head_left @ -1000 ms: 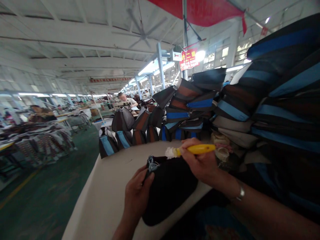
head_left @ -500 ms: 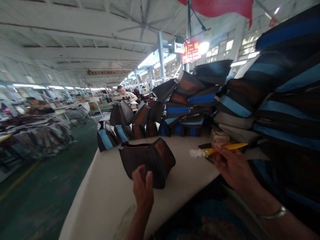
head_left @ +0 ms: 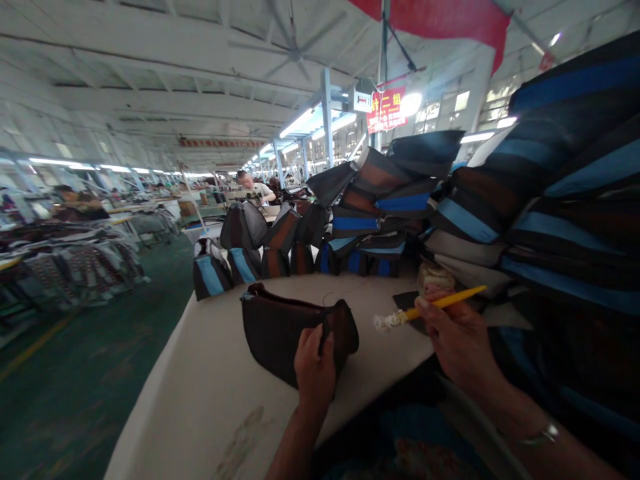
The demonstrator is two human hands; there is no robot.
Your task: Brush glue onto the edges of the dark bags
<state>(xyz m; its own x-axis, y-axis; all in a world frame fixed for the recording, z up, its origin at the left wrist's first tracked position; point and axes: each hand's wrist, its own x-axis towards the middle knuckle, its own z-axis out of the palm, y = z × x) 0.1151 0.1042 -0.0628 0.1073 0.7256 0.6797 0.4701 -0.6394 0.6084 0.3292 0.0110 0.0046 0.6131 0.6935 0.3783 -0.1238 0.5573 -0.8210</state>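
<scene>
A dark pouch-like bag (head_left: 277,333) with a brown end panel sits on the pale table in front of me. My left hand (head_left: 315,363) is closed on the edge of this bag, near its right-hand corner. In my right hand (head_left: 457,337) is a yellow-handled brush (head_left: 450,298), its whitish, clumped tip pointing left over the table. Just behind the brush stands a small jar (head_left: 435,280) with smeared walls, beside a dark flat scrap (head_left: 405,301). What the jar holds cannot be made out.
Similar bags with blue or brown stripes (head_left: 355,223) line the back of the pale table (head_left: 200,373). Taller stacks (head_left: 565,187) rise close on my right. A stain (head_left: 245,440) marks the near tabletop. Beyond the left edge lies a green floor (head_left: 100,373); people work farther off.
My left hand has moved right and taken hold of the bag's edge. The bag has turned slightly, its right end nearer me. The brush has shifted slightly left and down.
</scene>
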